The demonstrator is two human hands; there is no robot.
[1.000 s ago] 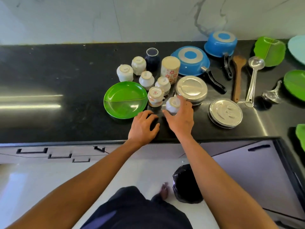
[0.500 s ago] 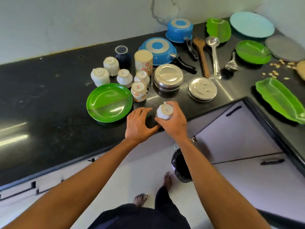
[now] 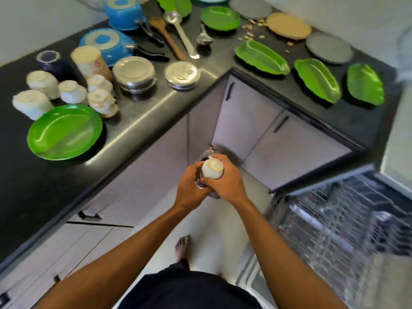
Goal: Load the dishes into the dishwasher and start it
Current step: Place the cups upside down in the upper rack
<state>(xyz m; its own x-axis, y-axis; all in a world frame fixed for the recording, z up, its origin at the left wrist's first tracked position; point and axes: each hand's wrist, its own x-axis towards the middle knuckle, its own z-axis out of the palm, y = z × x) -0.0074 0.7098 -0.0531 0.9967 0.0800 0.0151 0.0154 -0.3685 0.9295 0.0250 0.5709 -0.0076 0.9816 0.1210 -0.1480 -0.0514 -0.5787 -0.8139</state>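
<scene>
The white cup [image 3: 213,167] has left the surface [image 3: 22,175], where it stood half a second ago, and is now held upside down in the air over the floor, in front of the corner cabinets. The right hand [image 3: 225,184] wraps it from the right with curled fingers. The left hand [image 3: 189,188] has come off the surface edge and closes on the cup's left side, its fingers curled against it. The two hands touch under the cup.

To the right of the hands and nearer the person, the open dishwasher's wire rack [image 3: 334,219] is blurred. Up and left of the hands, on the black surface, lie a round green plate [image 3: 64,132], other upturned cups [image 3: 72,91] and two steel bowls [image 3: 133,74]. Beyond the hands are two blue pans [image 3: 107,44], and to the far right leaf-shaped green trays [image 3: 262,56].
</scene>
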